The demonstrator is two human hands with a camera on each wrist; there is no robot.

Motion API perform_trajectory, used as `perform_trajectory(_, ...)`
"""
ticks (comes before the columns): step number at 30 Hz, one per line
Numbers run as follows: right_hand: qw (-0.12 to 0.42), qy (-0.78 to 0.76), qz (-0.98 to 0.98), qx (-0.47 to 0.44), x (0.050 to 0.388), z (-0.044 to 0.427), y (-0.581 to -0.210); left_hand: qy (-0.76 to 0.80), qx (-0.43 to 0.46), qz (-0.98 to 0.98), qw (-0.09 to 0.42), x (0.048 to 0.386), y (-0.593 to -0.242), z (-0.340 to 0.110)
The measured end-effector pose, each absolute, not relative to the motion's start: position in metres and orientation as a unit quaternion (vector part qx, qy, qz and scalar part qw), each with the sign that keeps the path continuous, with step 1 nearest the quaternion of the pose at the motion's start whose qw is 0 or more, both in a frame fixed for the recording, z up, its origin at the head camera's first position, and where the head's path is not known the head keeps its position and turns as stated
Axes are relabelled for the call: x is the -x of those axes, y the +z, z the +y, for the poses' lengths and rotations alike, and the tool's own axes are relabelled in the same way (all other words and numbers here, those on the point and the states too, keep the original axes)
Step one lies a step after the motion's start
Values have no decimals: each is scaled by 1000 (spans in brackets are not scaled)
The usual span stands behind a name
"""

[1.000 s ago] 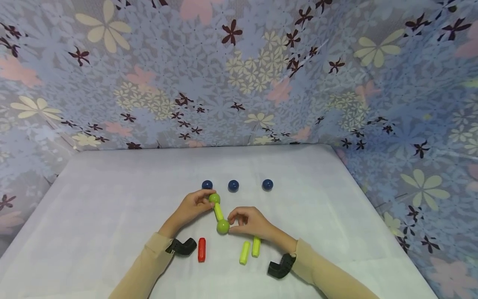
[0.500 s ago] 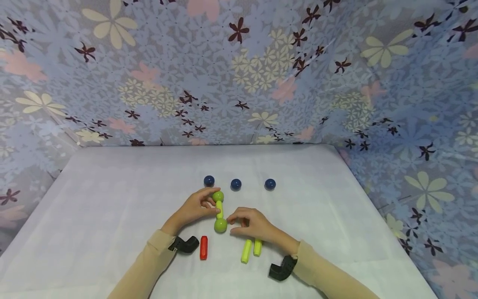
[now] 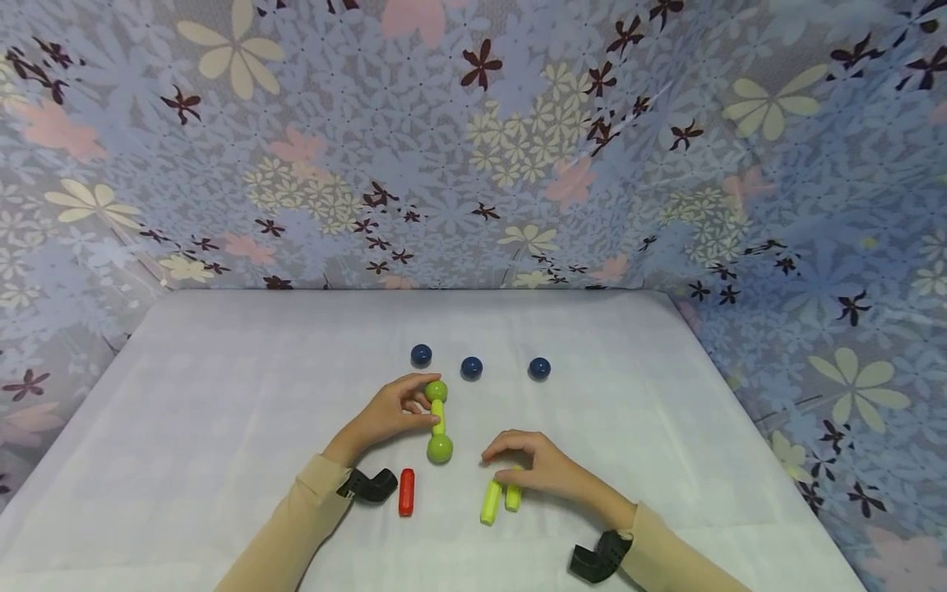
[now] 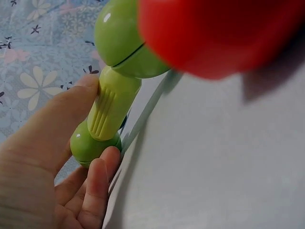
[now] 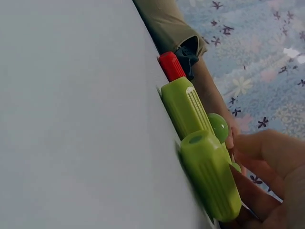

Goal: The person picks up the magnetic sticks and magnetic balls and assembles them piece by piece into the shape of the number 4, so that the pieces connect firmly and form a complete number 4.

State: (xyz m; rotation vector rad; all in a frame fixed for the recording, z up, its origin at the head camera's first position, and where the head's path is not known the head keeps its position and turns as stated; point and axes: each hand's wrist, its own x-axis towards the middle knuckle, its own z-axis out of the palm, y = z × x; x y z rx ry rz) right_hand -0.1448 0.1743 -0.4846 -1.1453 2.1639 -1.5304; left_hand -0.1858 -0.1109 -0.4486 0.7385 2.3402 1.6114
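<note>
My left hand (image 3: pixel 390 413) holds a joined toy piece: a yellow-green rod (image 3: pixel 438 418) with a green ball (image 3: pixel 436 391) at its far end and another green ball (image 3: pixel 440 448) at its near end. In the left wrist view the thumb lies along the rod (image 4: pixel 108 105), while fingers curl by the far ball (image 4: pixel 93 145). My right hand (image 3: pixel 551 470) hovers over two loose yellow-green rods, its fingers bent and apart. One rod (image 3: pixel 491 501) lies left of the thumb; the other rod (image 3: pixel 514 498) is partly under the hand.
Three dark blue balls, a left one (image 3: pixel 421 355), a middle one (image 3: pixel 471 367) and a right one (image 3: pixel 540 368), sit beyond the hands. A red rod (image 3: pixel 406 493) lies near the left wrist. White cloth covers the table (image 3: pixel 259 362); a floral curtain (image 3: pixel 444 164) stands behind.
My right hand has moved away from the near green ball, back and to the right, over the loose rods. The left thumb has shifted onto the joined rod, which now points straighter away.
</note>
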Motion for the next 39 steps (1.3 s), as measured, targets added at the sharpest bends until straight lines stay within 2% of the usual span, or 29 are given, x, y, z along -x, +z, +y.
perform_trajectory(9,166,-538,728,391,133,186,-483,544,-248,794,110,186,-448,-112)
perform_trajectory(20,152,-505,750,399,130,186,-484,537,-247,799,110,187,-450,-110)
perform_trajectory(24,124,-492,759,408,128,181,-485,536,-246,800,106,186,-449,-110)
perform_trajectory(39,93,-489,778,384,120,171,-487,536,-253,798,107,187,-453,-111)
